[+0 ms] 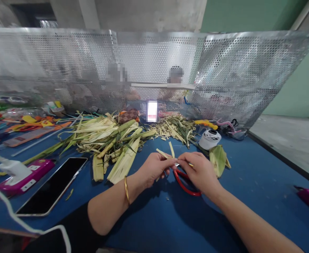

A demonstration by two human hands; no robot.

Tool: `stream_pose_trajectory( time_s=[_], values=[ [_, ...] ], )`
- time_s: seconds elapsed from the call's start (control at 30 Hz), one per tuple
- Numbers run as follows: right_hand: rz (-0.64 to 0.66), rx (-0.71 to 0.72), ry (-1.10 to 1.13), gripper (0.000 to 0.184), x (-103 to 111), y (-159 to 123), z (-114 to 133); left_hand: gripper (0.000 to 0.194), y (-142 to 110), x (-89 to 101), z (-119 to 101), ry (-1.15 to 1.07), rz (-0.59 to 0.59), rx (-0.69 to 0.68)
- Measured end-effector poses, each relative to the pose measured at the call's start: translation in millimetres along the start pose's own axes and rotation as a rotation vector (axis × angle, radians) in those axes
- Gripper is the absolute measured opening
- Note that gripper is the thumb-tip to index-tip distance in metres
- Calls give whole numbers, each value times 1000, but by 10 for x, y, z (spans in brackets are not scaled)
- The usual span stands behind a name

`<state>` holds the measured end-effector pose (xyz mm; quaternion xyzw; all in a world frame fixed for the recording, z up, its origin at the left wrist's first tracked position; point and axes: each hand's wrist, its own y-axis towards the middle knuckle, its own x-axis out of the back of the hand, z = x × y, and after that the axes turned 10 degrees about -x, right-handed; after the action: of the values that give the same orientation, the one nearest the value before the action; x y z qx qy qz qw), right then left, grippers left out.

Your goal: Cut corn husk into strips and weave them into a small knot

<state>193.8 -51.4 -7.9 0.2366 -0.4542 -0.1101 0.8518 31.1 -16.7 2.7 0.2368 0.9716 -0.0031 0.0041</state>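
My left hand (156,167) is closed in a pinch on pale strips of corn husk (171,149), whose ends stick up above the fingers. Close against it, my right hand (196,170) has its fingertips pinched at the lower part of the same husk; a short yellowish end shows between its fingers. Red-handled scissors (187,189) are just beneath my right hand, with a bit of metal glinting by the fingertips. Whether the right hand touches the scissors is hidden. Left of my hands lies a large heap of corn husks (125,158).
A white spool (209,139) and a folded husk piece (218,160) lie at the right. On the left are a phone (54,186), a purple power strip (39,168) and a white cable (8,203). A perforated metal screen (154,52) stands behind, with people beyond it.
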Motion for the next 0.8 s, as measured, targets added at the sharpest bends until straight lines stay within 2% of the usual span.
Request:
stream_pose_trajectory(
  time_s=[0.2,0.37,0.43,0.53,0.67,0.8],
  values=[
    [110,-351,219,26,20,42,-42,28,3,15,-28,-42,67,13],
    [308,-561,646,32,-13,85,-51,27,1,9,-10,-54,45,66],
    [345,-658,826,35,-33,83,-41,29,-4,-7,3,-50,61,93],
    [321,-722,1000,36,-63,63,-19,34,-16,-38,20,-25,79,119],
    [305,-704,1060,35,-93,39,-3,36,-30,-69,21,12,82,98],
    [115,-731,1014,36,-148,32,-23,32,-33,-72,1,-10,114,65]
  ],
)
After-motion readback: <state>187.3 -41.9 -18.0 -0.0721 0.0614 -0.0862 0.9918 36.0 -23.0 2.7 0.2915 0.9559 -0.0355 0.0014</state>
